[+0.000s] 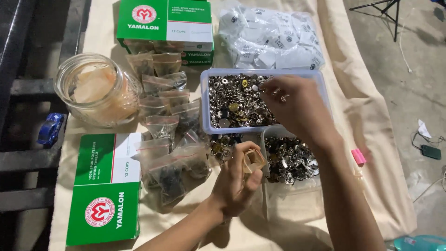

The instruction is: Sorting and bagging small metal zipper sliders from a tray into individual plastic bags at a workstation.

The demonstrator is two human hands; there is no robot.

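Two hands among trays of metal snaps

Two clear plastic trays sit in the middle of the bench (362,116), which is draped in pale cream cloth. The larger tray (204,100) is heaped with small round metal buttons (232,104), mostly silver with a few brass ones, shiny and tightly packed. The right hand (295,107) reaches into it from the near side, fingertips pinched together in a closed grip over the buttons; whether a button sits between them cannot be told. The right forearm crosses over the smaller tray (290,195), hiding part of its own pile of metal pieces.

The left hand (239,179) hovers just beside that smaller tray, its grip closed on a small clear plastic bag (254,160) held open at the mouth.

Left of the trays lies a crowded spread of little zip bags (165,125), thin and crinkled, several already holding dark or metallic bits. A round glass jar (95,90) stands farther left. One green and white cardboard box (104,188) lies at the near left, more green boxes (165,23) stand stacked at the far edge, and a bag of white packets (272,39) rests behind the larger tray. A small blue toy car (50,128) sits off the cloth at the left.
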